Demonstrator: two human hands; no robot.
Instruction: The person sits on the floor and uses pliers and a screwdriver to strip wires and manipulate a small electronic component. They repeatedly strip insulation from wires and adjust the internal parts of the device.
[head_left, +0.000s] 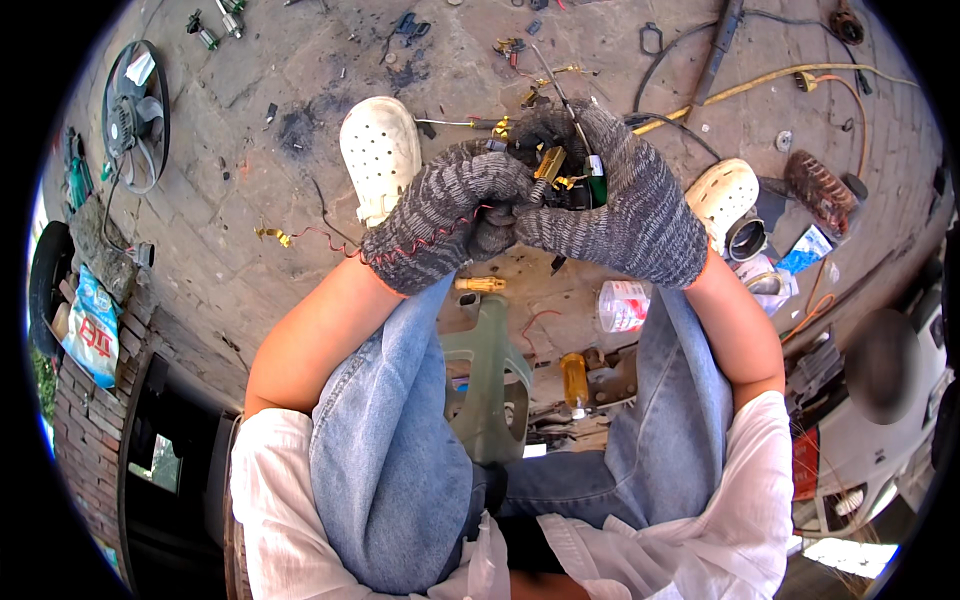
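Observation:
Both my hands wear grey knitted gloves and meet in front of me above the paved floor. Between them is a small dark part with a brass-coloured block [548, 163] and yellow terminals, largely hidden by the fingers. My left hand [445, 205] is closed on its left side. A thin red coiled wire [425, 238] runs across this glove to a yellow connector [272, 235]. My right hand [635, 205] wraps the part's right side. A screwdriver with a green handle [597, 188] is also tucked in the right hand, its thin shaft pointing up and away.
A yellow-handled screwdriver [480, 284] lies near a green plastic stool [487, 400]. Beyond my hands are another screwdriver [450, 122], loose wired parts [512, 48] and a yellow cable [750, 86]. A fan [135, 115] stands at far left; a clear plastic container [622, 306] sits by my right knee.

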